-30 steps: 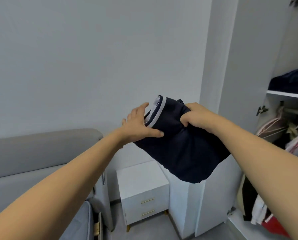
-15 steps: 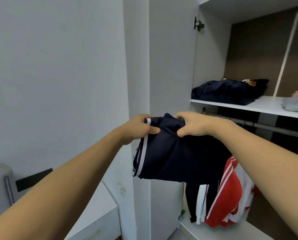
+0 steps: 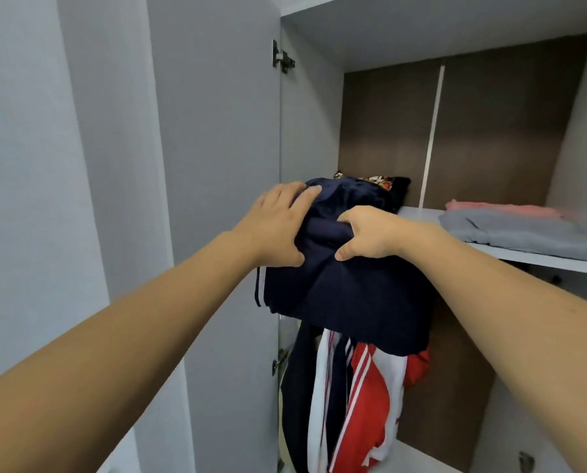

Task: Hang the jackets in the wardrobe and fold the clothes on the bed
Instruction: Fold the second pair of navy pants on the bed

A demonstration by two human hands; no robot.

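Observation:
I hold a folded navy garment (image 3: 350,298) with a white stripe at its left edge, raised at the front edge of the wardrobe shelf (image 3: 538,259). My left hand (image 3: 278,227) grips its upper left part, fingers spread over the top. My right hand (image 3: 374,235) pinches a fold at its top middle. Behind it, a dark navy pile (image 3: 353,191) lies on the shelf. Jackets (image 3: 360,397) in red, white and navy hang below the shelf.
The open wardrobe door (image 3: 217,165) stands at my left. Folded grey clothes (image 3: 524,233) and a pink piece (image 3: 504,209) lie on the shelf's right part. Brown back panels (image 3: 490,131) close the compartment above the shelf.
I have turned from the bedside to the wardrobe and lifted the navy garment up to shelf height. My left hand has spread over its top.

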